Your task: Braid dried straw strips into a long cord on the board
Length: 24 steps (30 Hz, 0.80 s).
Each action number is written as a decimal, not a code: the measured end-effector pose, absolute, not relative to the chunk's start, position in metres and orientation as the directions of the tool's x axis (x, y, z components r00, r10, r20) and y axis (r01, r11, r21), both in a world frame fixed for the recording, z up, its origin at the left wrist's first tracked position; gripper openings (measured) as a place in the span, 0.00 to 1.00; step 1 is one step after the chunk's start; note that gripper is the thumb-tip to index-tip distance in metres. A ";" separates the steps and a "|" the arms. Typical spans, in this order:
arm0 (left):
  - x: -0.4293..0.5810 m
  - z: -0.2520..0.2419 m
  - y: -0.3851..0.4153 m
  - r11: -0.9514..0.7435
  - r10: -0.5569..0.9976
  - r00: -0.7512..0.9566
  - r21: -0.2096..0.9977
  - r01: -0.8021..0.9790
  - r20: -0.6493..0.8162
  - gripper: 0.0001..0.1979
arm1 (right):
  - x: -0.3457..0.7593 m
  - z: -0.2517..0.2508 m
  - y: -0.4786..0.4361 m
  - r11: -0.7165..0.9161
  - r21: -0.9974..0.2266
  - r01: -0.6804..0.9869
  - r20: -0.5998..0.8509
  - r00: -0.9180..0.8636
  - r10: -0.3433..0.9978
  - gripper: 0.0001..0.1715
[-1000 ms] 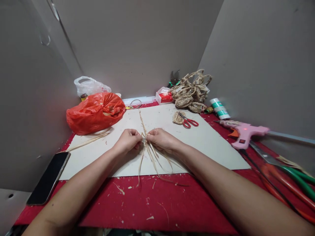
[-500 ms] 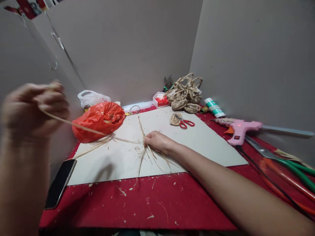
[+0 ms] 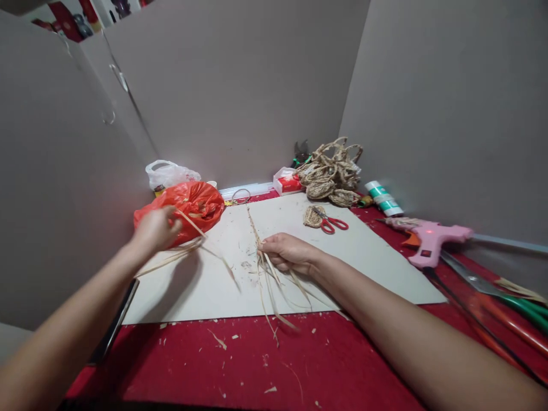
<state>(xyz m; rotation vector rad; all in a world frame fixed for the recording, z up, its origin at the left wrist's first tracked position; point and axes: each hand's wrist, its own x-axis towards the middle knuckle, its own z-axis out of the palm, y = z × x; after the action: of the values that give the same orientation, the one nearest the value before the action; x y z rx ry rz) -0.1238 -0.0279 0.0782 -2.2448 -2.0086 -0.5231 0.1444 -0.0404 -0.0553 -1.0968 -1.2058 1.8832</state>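
Note:
My right hand is closed in a pinch on a thin braided straw cord, just below its braided stretch. Several loose straw strands fan out from under those fingers toward the front edge of the white board. My left hand, somewhat blurred, is in front of the red plastic bag. Its fingertips are closed on a pale straw strand that slants down to the right. More straw strands lie on the board beside the bag.
Red-handled scissors rest by a small coiled-cord piece. Behind is a heap of woven cord pieces. To the right are a pink glue gun and green-handled shears. A phone lies at the left, partly behind my forearm.
My left hand has come down from its raised position at the left to beside the red bag. The strand stretched between my hands now hangs slack. My right hand keeps its pinch.

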 end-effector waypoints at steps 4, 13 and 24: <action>-0.075 -0.002 -0.021 -0.174 0.962 0.273 0.715 0.677 -0.024 0.09 | 0.147 -0.055 -0.038 -0.429 -0.888 -0.166 -0.290 -0.522 0.802 0.13; -0.014 -0.037 -0.017 0.405 0.765 0.553 0.914 -0.014 -0.330 0.07 | 0.152 -0.057 -0.036 -0.453 -0.851 -0.266 -0.234 -0.579 0.781 0.15; -0.021 -0.045 -0.008 0.461 0.708 0.595 0.887 0.020 -0.380 0.08 | 0.153 -0.056 -0.038 -0.431 -0.892 -0.139 -0.297 -0.538 0.789 0.18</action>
<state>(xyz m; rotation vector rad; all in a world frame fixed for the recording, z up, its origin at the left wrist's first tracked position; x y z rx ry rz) -0.0205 -0.0080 -0.0447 -3.5107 -2.9194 -1.6971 0.1526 -0.0376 -0.0565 -0.9831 -1.1582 2.0119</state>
